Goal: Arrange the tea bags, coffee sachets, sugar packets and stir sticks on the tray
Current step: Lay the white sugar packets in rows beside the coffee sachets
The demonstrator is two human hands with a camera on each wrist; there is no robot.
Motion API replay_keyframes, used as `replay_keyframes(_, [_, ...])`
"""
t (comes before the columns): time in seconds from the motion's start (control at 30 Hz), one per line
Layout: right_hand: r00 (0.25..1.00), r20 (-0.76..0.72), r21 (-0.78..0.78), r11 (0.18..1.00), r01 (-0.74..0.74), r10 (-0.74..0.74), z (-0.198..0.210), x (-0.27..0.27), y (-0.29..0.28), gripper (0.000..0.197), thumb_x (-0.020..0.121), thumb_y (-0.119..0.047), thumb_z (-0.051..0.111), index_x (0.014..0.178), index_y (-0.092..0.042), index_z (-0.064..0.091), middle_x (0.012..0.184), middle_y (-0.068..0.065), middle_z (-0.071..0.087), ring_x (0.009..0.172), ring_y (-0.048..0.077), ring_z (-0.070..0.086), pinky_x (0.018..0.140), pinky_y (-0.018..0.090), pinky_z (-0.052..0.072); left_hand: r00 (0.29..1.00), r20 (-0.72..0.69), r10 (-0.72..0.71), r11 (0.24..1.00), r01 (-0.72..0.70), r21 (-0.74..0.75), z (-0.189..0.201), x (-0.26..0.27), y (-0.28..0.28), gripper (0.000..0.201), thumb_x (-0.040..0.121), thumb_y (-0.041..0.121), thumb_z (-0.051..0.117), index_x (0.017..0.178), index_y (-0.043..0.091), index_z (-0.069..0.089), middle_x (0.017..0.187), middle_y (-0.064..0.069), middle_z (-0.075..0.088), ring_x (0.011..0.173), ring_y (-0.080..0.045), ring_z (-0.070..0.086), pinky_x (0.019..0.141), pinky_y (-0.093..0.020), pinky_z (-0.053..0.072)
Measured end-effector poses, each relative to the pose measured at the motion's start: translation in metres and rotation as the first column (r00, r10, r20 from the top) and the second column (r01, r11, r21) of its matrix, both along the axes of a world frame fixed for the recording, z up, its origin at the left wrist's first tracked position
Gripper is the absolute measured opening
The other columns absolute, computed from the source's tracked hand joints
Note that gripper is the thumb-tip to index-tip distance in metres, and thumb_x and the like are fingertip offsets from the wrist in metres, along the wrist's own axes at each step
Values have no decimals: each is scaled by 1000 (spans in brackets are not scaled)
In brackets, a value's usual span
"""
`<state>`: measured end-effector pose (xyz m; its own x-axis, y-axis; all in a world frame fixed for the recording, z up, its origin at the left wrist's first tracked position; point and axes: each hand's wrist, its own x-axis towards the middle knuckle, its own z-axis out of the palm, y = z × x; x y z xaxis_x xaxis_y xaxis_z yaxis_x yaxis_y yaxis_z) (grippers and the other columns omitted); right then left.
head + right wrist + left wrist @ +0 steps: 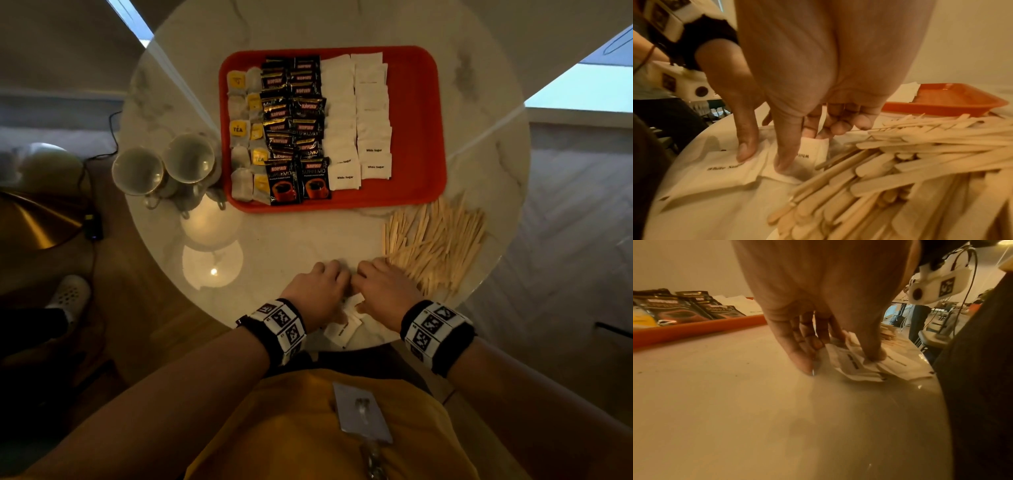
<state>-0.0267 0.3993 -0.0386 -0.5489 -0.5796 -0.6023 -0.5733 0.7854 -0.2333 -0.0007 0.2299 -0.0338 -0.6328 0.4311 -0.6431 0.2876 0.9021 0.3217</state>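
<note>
The red tray [418,113] holds a column of tea bags [245,133], rows of black coffee sachets [294,130] and two columns of white sugar packets [358,120]; its right part is bare. Wooden stir sticks [442,243] lie heaped on the table right of my hands. A few loose sugar packets [342,330] lie at the table's near edge. My left hand [838,352] pinches some of them [851,365] between thumb and fingers. My right hand [797,146] pinches one packet [816,151] beside the stir sticks [900,170].
Two cups [164,168] on saucers stand left of the tray. The round marble table [291,236] ends just under my wrists. A bright lamp reflection shows at the front left of the tabletop.
</note>
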Motion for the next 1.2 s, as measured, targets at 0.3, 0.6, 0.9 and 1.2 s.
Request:
replay_keyframes(0.3, [975, 3, -94, 971, 220, -221, -6, -21, -10, 25, 99, -35, 57, 120, -22, 57, 120, -1, 55, 116, 24, 43, 98, 34, 37, 985, 78, 157, 966, -169, 197, -15, -18, -33, 41, 99, 20, 61, 138, 11, 52, 137, -12, 44, 110, -33, 59, 93, -38, 49])
replay_keyframes(0.6, [874, 13, -276, 839, 470, -486, 2, -60, -18, 14, 102, -30, 54, 113, -22, 55, 112, 3, 64, 105, 26, 52, 87, 40, 45, 978, -88, 188, 982, -189, -5, -6, -49, -53, 85, 83, 58, 71, 148, 16, 35, 144, -7, 39, 129, -29, 38, 97, -44, 49])
replay_keyframes(0.9, [644, 18, -427, 577, 697, -765, 17, -107, -4, 23, 102, -15, 51, 123, -20, 59, 121, 3, 62, 103, 23, 60, 83, 35, 49, 978, 106, 178, 979, -186, 78, -8, -52, -39, 38, 100, 31, 57, 134, 13, 53, 128, -13, 51, 111, -34, 57, 85, -38, 45])
replay_keyframes(1.2, [699, -30, -306, 672, 674, -715, 5, -165, 2, 23, 103, -12, 49, 114, -25, 64, 109, 3, 48, 87, 20, 54, 63, 19, 36, 866, 172, 470, 830, -500, 247, 1, -71, -46, 28, 98, 30, 62, 119, 14, 53, 112, -9, 65, 94, -25, 59, 72, -29, 39])
